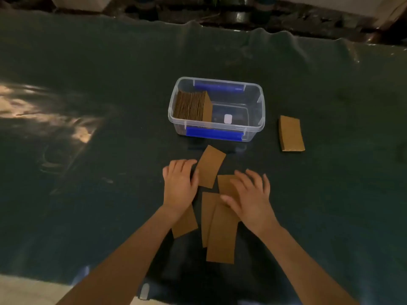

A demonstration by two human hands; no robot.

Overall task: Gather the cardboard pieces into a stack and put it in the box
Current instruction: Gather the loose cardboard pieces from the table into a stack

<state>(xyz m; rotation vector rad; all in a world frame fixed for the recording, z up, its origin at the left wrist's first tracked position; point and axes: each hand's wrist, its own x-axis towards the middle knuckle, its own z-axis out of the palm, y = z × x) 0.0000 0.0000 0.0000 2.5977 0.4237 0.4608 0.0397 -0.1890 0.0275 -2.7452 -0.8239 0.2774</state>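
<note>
Several brown cardboard pieces lie loose on the dark cloth in front of me. My left hand (pixel 179 186) rests flat with spread fingers, its thumb touching the farthest piece (pixel 210 166); another piece (pixel 185 223) pokes out under its wrist. My right hand (pixel 248 197) lies flat, fingers apart, on a piece (pixel 226 183) and on the top of the long nearest piece (pixel 222 236). A clear plastic box (pixel 253 106) with blue clips stands beyond, holding a packed row of cardboard pieces (pixel 192 105) on edge at its left end. A small stack (pixel 291 133) lies to the box's right.
The dark green cloth (pixel 99 150) covers the whole table, with wrinkles at its far edge. Dark clutter lies beyond the far edge. A pale floor strip shows at the bottom left.
</note>
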